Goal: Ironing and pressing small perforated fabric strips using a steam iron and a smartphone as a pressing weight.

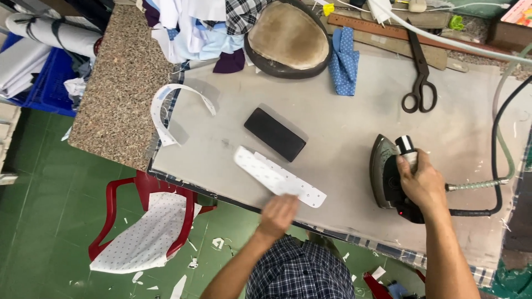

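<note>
Your right hand [422, 182] wraps its fingers tight around the handle of the steam iron [389, 178], which sits flat on the grey padded worktop [343, 127], right of centre. Your left hand [278, 215], blurred, fingers curled, touches the near end of a long white dotted fabric strip [277, 177] at the front edge. A black rectangular block [275, 134] lies just beyond; scissors [420, 75] lie well apart, with bare padding between.

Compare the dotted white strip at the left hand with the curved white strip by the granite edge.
The dotted strip lies flat and straight on the pressing pad; the curved strip arches up in a loop. The dotted strip is at the left hand; the curved strip lies untouched. The dotted strip is wider; the curved strip is narrower. Both are white fabric pieces.
</note>
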